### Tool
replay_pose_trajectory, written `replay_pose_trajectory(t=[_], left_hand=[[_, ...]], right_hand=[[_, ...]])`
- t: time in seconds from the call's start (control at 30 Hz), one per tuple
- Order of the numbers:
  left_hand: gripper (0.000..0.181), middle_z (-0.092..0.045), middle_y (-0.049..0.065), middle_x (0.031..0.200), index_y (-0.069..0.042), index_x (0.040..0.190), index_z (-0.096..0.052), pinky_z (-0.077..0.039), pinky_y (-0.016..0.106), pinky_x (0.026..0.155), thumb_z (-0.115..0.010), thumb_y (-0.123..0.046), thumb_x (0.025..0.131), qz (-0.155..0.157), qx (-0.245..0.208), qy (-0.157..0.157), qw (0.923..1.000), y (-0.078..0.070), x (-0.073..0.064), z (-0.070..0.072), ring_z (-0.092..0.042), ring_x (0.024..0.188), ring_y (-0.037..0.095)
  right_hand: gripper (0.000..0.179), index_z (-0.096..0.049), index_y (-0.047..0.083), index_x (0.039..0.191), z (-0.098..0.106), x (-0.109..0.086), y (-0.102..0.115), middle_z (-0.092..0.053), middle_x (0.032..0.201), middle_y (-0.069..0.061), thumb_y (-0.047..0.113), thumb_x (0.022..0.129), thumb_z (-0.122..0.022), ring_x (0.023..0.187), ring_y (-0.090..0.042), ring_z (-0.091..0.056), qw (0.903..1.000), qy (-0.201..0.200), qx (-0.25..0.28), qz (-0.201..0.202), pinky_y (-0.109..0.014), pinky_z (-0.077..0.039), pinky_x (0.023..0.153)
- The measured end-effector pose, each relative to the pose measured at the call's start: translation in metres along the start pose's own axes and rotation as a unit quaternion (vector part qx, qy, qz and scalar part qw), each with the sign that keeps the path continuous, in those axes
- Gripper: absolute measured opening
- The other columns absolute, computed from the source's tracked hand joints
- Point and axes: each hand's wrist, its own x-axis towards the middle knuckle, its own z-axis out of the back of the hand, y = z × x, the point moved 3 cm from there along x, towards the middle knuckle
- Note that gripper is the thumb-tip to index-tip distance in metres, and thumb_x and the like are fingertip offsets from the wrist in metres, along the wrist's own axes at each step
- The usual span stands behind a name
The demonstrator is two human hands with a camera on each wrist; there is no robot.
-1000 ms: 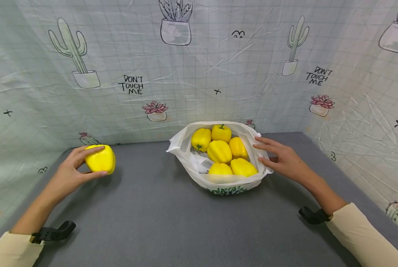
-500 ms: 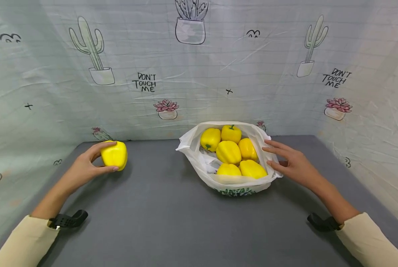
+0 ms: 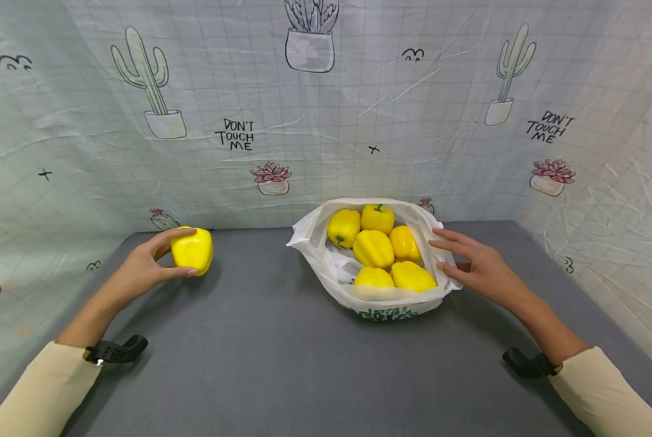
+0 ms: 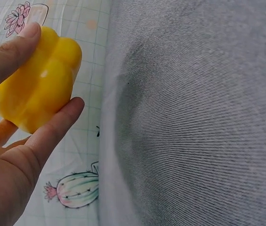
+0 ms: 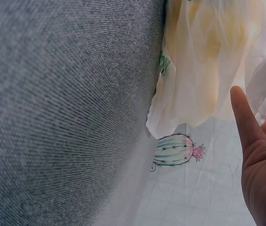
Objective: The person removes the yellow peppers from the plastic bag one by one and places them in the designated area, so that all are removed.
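Note:
In the head view my left hand (image 3: 141,273) holds a yellow bell pepper (image 3: 193,251) above the table at the left, thumb below and fingers over the top. The left wrist view shows the same bell pepper (image 4: 43,80) between thumb and fingers. A white plastic bag (image 3: 326,291) with a green print stands with its mouth wide, several yellow bell peppers (image 3: 373,249) inside. At the bag's right rim, the fairly straight fingers of my right hand (image 3: 481,270) touch the plastic. In the right wrist view the thumb (image 5: 244,113) lies beside the bag's outer wall.
A grey cloth-covered table (image 3: 304,376) spans the foreground. Behind it and along the sides hangs a pale curtain (image 3: 326,145) printed with cacti and lettering. Black straps with cameras (image 3: 115,350) sit on both wrists.
The head view has swung left, shifting the scene rightward. My left hand has moved slightly closer to the bag with the bell pepper. My right hand stays at the bag's rim.

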Motion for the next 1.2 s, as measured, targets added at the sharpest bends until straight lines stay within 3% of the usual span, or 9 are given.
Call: replay_pose_trajectory(t=[0.07,0.1,0.23,0.37,0.47,0.6,0.87,1.03,1.2], left_hand=[[0.081,-0.038,0.007,0.158,-0.025,0.152,-0.047,-0.034,0.005,0.098,-0.087,-0.027,0.081,0.004,-0.001,0.002,1.0,0.001,0.0,0.001,-0.035,0.146,0.037],[0.08,-0.039,0.007,0.158,-0.025,0.151,-0.048,-0.032,0.0,0.09,-0.087,-0.027,0.082,0.003,-0.003,0.003,1.0,0.002,0.0,0.002,-0.036,0.145,0.037],[0.081,-0.039,0.008,0.158,-0.024,0.152,-0.047,-0.035,0.002,0.093,-0.087,-0.025,0.082,0.007,-0.014,0.006,0.9999,0.006,0.0,0.005,-0.035,0.146,0.038],[0.082,-0.037,0.009,0.16,-0.027,0.153,-0.045,-0.046,0.028,0.105,-0.087,-0.027,0.082,0.019,-0.019,0.012,0.9996,0.009,0.001,0.008,-0.035,0.146,0.041],[0.082,-0.035,0.005,0.161,-0.031,0.153,-0.045,-0.049,0.038,0.101,-0.087,-0.029,0.082,0.03,-0.026,0.02,0.999,0.01,0.004,0.009,-0.035,0.146,0.041],[0.08,-0.035,-0.002,0.161,-0.033,0.151,-0.047,-0.05,0.022,0.093,-0.087,-0.028,0.081,0.026,-0.043,0.032,0.9982,0.009,0.012,0.005,-0.035,0.147,0.036],[0.081,-0.036,-0.001,0.161,-0.031,0.15,-0.05,-0.048,0.016,0.088,-0.089,-0.024,0.079,0.013,-0.056,0.049,0.9972,0.01,0.025,0.002,-0.034,0.148,0.036],[0.081,-0.035,-0.001,0.161,-0.03,0.149,-0.05,-0.047,0.018,0.091,-0.089,-0.024,0.079,0.02,-0.062,0.061,0.996,0.017,0.031,0.003,-0.034,0.148,0.034],[0.082,-0.034,-0.001,0.162,-0.029,0.151,-0.048,-0.047,0.036,0.1,-0.089,-0.023,0.08,0.032,-0.072,0.076,0.994,0.025,0.036,0.005,-0.034,0.148,0.035]], right_hand=[[0.049,-0.061,0.005,0.14,-0.001,0.001,0.0,-0.048,0.153,-0.015,0.007,0.093,-0.074,0.117,-0.029,-0.061,1.0,0.001,0.001,0.005,-0.014,-0.055,0.076],[0.049,-0.061,0.005,0.14,-0.001,0.002,0.001,-0.048,0.152,-0.016,0.007,0.093,-0.074,0.116,-0.029,-0.061,1.0,0.002,0.002,0.007,-0.015,-0.056,0.076],[0.049,-0.06,0.004,0.14,-0.003,0.005,0.002,-0.048,0.152,-0.017,0.006,0.093,-0.073,0.116,-0.03,-0.061,0.9999,0.005,0.006,0.013,-0.016,-0.056,0.075],[0.049,-0.06,0.005,0.14,-0.004,0.007,0.003,-0.047,0.153,-0.016,0.007,0.093,-0.074,0.119,-0.031,-0.059,0.9999,0.008,0.001,0.012,-0.02,-0.058,0.076],[0.049,-0.06,0.005,0.14,-0.004,0.007,0.004,-0.047,0.154,-0.014,0.009,0.094,-0.073,0.122,-0.032,-0.057,0.9999,0.008,-0.003,0.005,-0.027,-0.06,0.077],[0.049,-0.061,0.008,0.141,-0.001,0.005,0.005,-0.047,0.154,-0.012,0.01,0.094,-0.074,0.126,-0.029,-0.054,1.0,0.007,-0.003,-0.005,-0.031,-0.061,0.076],[0.052,-0.06,0.011,0.142,0.003,0.0,0.003,-0.047,0.155,-0.01,0.011,0.092,-0.075,0.122,-0.026,-0.057,0.9999,0.01,-0.002,-0.006,-0.011,-0.053,0.077],[0.052,-0.06,0.011,0.142,0.002,0.001,0.002,-0.047,0.155,-0.01,0.01,0.092,-0.075,0.119,-0.026,-0.059,0.9999,0.011,-0.004,-0.004,-0.014,-0.055,0.076],[0.05,-0.06,0.009,0.141,0.0,0.004,0.003,-0.047,0.155,-0.011,0.01,0.093,-0.074,0.119,-0.027,-0.059,0.9999,0.012,-0.005,-0.003,-0.017,-0.056,0.075]])
